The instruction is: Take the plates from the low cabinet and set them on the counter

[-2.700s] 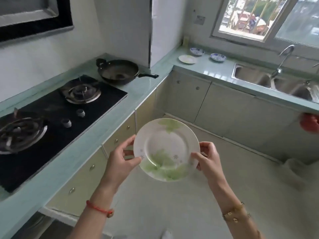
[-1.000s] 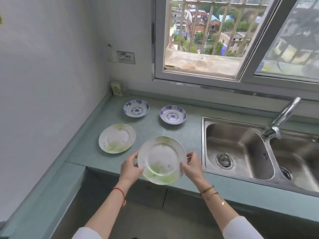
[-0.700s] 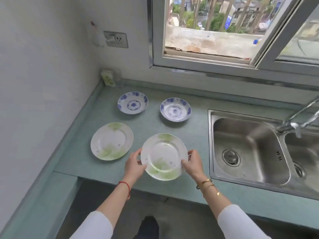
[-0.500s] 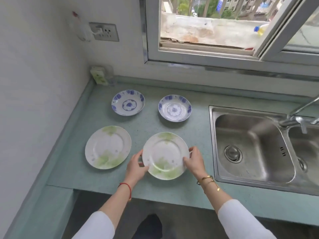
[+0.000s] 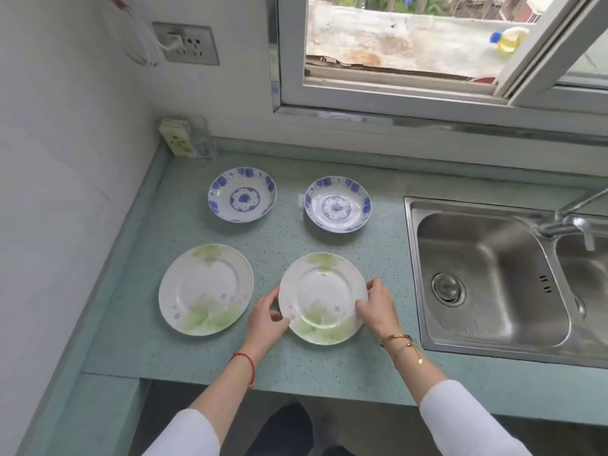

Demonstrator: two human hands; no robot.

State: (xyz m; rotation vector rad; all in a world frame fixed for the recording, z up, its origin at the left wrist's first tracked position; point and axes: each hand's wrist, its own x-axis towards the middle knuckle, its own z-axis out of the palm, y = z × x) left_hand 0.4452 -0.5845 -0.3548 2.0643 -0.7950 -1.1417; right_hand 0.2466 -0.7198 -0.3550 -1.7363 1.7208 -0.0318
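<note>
A white plate with green leaves (image 5: 324, 296) lies flat on the pale green counter (image 5: 289, 363). My left hand (image 5: 266, 315) grips its left rim and my right hand (image 5: 378, 306) grips its right rim. A matching green-leaf plate (image 5: 205, 287) rests just to its left. Behind them sit two blue-patterned dishes, the left blue dish (image 5: 241, 194) and the right blue dish (image 5: 337, 204). The low cabinet is out of view.
A steel double sink (image 5: 487, 278) with a tap (image 5: 572, 218) borders the plates on the right. A small carton (image 5: 176, 138) stands in the back corner below a wall socket (image 5: 187, 44). The white wall closes the left side; a window is behind.
I carried the green-leaf plate from the stove side to this counter and lowered it until it lies beside the other green plate. Both hands still hold its rim.
</note>
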